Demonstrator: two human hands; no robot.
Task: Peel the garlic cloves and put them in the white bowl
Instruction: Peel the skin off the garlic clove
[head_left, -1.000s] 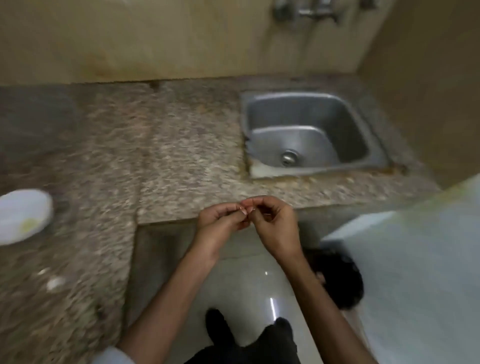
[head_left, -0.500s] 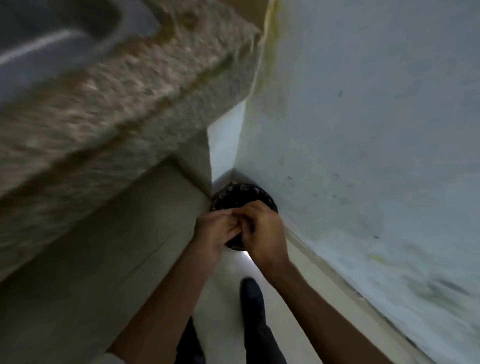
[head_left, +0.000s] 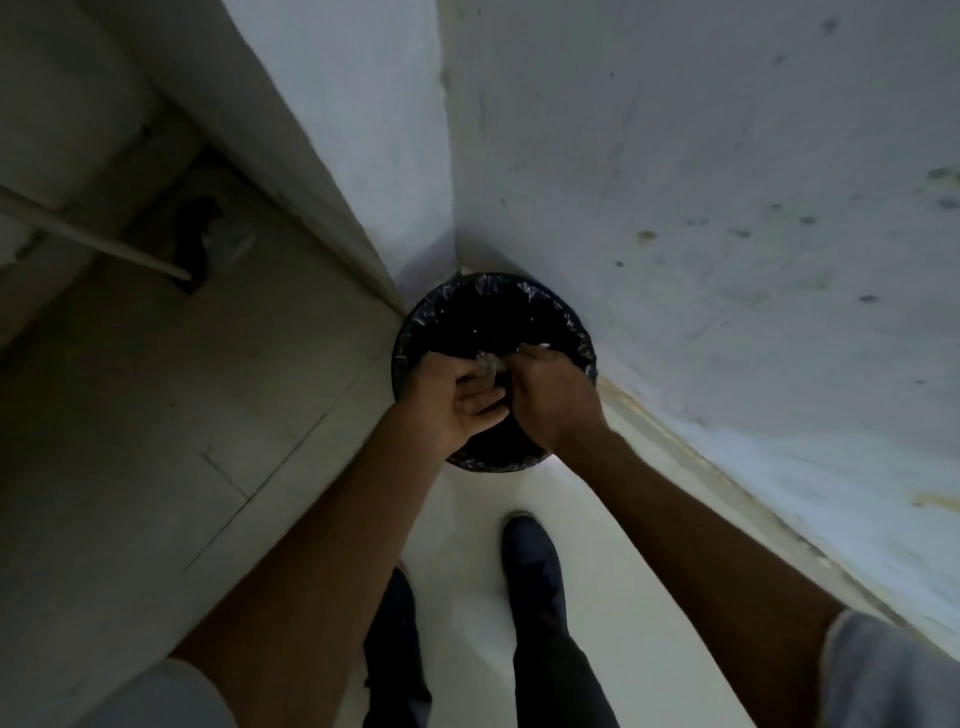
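Both my hands meet over a black bin (head_left: 441, 312) lined with a black bag, standing on the floor in the corner. My left hand (head_left: 449, 402) and my right hand (head_left: 553, 397) pinch a small pale garlic clove (head_left: 488, 368) between their fingertips, and a bit of its papery skin shows there. The clove is blurred and mostly hidden by the fingers. The white bowl is out of view.
A stained white wall (head_left: 727, 208) rises right of the bin, and the counter's side panel (head_left: 332, 156) left of it. A thin white pipe (head_left: 104, 244) runs under the counter at left. My dark shoe (head_left: 535, 556) stands on the pale floor below the bin.
My view swung from the counter, sink and white bowl down to the floor corner. Both hands, still joined on the clove, now hang over the bin's mouth.
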